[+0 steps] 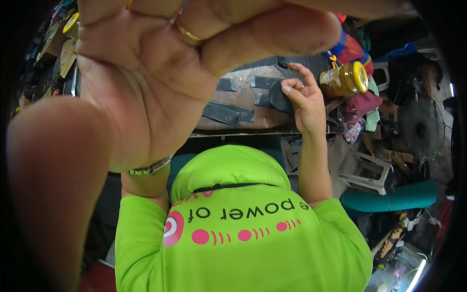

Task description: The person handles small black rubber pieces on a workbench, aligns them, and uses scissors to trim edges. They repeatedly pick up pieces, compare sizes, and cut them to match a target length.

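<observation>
My left hand (146,78) is raised close to the camera, palm showing and thumb spread to the left. Its fingers stretch beyond the top edge, and nothing is seen in it. A watch (153,168) circles that wrist. Over the worktable (265,117), my right hand (309,100) pinches a dark, flat piece (280,97) between thumb and fingers. Several dark strips with pale marks lie by it, among them a crossed pair (224,114) and a short strip (265,82). My left hand hides much of the table's left side.
A jar (343,80) with a yellow lid and amber contents stands right of my right hand. Beside it lies a maroon cloth item (360,107). Further right are a standing fan (421,126), a white plastic stool (366,171) and a teal roll (391,196).
</observation>
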Demonstrator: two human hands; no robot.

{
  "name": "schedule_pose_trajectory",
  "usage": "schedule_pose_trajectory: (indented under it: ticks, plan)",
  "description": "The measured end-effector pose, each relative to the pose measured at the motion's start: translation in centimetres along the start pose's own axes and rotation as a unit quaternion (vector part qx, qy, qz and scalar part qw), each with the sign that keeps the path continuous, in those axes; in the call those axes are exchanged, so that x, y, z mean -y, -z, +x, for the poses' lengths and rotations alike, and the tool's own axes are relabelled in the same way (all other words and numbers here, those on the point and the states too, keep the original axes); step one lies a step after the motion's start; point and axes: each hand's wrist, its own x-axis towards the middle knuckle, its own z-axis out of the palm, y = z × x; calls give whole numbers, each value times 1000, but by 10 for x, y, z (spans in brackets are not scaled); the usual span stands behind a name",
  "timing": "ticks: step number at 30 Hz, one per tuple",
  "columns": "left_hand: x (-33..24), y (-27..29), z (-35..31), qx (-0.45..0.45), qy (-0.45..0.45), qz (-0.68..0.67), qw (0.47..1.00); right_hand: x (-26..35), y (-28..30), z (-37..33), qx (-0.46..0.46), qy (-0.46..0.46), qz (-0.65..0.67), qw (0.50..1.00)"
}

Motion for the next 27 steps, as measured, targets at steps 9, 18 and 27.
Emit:
schedule_pose_trajectory:
  ticks: [9,18,27]
  plan:
    - [-15,12,-3,101,120,-54,986,-1,-2,1,-9,5,7,1000]
    - [-28,27,-28,27,-6,74,997,-3,2,3,3,5,9,1000]
    - [-39,31,-40,-2,-43,122,992,-4,2,6,10,18,14,1000]
